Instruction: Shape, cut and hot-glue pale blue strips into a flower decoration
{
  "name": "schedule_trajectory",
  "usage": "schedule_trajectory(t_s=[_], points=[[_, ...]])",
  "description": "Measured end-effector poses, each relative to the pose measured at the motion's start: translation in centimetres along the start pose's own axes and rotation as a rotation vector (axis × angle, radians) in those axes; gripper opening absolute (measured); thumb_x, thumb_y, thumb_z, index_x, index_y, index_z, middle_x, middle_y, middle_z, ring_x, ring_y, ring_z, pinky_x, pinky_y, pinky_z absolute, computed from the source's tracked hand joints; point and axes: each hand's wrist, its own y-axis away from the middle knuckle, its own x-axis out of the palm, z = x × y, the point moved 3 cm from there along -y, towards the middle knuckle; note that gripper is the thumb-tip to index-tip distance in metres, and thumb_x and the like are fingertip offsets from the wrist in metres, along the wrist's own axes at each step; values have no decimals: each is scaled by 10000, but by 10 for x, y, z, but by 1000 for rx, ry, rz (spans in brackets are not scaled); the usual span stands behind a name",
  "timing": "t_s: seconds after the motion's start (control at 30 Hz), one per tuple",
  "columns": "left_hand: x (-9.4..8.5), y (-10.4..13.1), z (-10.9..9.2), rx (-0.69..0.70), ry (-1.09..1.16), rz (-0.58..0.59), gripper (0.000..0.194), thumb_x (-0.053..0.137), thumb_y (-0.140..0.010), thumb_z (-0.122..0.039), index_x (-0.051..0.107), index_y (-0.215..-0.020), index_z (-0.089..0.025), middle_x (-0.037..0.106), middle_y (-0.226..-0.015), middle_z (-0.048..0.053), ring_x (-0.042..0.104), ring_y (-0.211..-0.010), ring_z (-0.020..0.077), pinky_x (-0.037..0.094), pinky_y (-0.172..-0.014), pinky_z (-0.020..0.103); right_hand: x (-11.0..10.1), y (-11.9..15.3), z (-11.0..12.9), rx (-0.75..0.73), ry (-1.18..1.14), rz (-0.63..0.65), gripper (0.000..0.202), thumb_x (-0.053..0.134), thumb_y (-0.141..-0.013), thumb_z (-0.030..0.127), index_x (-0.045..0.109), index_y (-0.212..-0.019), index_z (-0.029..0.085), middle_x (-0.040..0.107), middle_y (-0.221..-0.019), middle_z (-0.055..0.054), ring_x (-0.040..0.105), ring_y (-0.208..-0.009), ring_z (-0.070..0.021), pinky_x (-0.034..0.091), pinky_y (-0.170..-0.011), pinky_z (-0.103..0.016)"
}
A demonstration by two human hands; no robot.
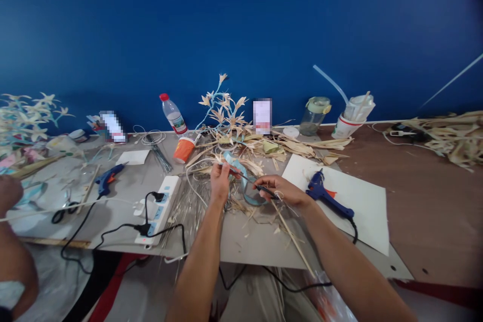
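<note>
Over the middle of the table, my right hand [281, 190] is closed round black-handled scissors [267, 191], whose thin blades point toward my left hand. My left hand [221, 181] is raised, with its thumb and fingers pinched together near the blade tips. Whatever it pinches is too small to make out. Light blue ribbon [249, 198] loops between and below both hands. Behind them stand pale dried-husk flowers [226, 113] on blue-wrapped stems, amid strips of dried husk [290, 148]. A thin pale stick [292, 236] slants beneath my right hand.
A blue glue gun [328, 196] lies on white board [372, 211] at right. To the left are a power strip [160, 211], another glue gun [107, 181] and an orange paper cup [184, 149]. Cords cross the table's front edge. A co-worker's arm [15, 256] is at far left.
</note>
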Motion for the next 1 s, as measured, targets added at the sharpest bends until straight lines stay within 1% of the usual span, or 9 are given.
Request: schedule_trajectory(t_s=[0.07, 0.17, 0.37, 0.5, 0.67, 0.8, 0.93, 1.0], points=[[-3, -1, 1, 16, -32, -16, 304, 600, -762, -453, 472, -795, -180, 606, -591, -31, 549, -459, 87, 421, -507, 215, 2, 0, 2, 1, -18, -12, 370, 669, -690, 417, 599, -911, 129, 508, -603, 38, 431, -525, -73, 298, -518, -214], [-5, -1, 2, 38, -20, -25, 307, 589, -767, -462, 462, -786, -183, 604, -591, -32, 550, -455, 85, 425, -521, 219, 3, 0, 2, -17, -70, -5, 388, 665, -683, 445, 600, -892, 125, 492, -589, 42, 413, -514, -67, 277, -504, -212], [-3, -2, 2, 48, 10, -39, 300, 586, -769, -459, 464, -776, -185, 589, -577, -30, 549, -453, 91, 420, -504, 222, 7, -4, -5, -83, -129, 22, 423, 621, -728, 512, 590, -888, 122, 470, -502, 50, 361, -465, -65, 232, -480, -224], [-2, -2, 1, 60, 28, -73, 307, 599, -754, -461, 461, -759, -187, 577, -577, -32, 542, -463, 90, 420, -483, 218, 13, -5, -4, -85, -190, 40, 473, 624, -709, 555, 575, -877, 115, 459, -495, 51, 349, -452, -65, 213, -470, -229], [0, -1, 1, 30, 70, -70, 299, 604, -751, -456, 470, -753, -189, 568, -583, -31, 546, -486, 89, 409, -461, 201, 17, -5, -2, -92, -188, 33, 475, 640, -697, 550, 579, -876, 115, 491, -509, 37, 357, -458, -67, 205, -466, -230], [3, 2, 0, 18, 88, -121, 308, 618, -734, -462, 481, -746, -187, 569, -595, -33, 549, -492, 83, 416, -472, 197, 19, -7, -6, -90, -257, 41, 478, 641, -694, 554, 583, -881, 119, 481, -504, 42, 350, -451, -65, 203, -465, -233], [5, 2, 1, -6, 143, -190, 306, 638, -712, -451, 487, -739, -186, 571, -587, -32, 549, -484, 84, 426, -479, 204, 22, -10, -11, -102, -296, 17, 469, 640, -698, 543, 593, -888, 117, 481, -504, 39, 345, -449, -66, 194, -467, -238], [6, 1, 1, -10, 177, -199, 304, 651, -699, -442, 484, -727, -189, 569, -579, -34, 554, -485, 88, 432, -482, 208, 24, -11, -12, -116, -296, 8, 457, 630, -713, 530, 598, -900, 114, 481, -505, 38, 342, -448, -63, 186, -469, -237]])
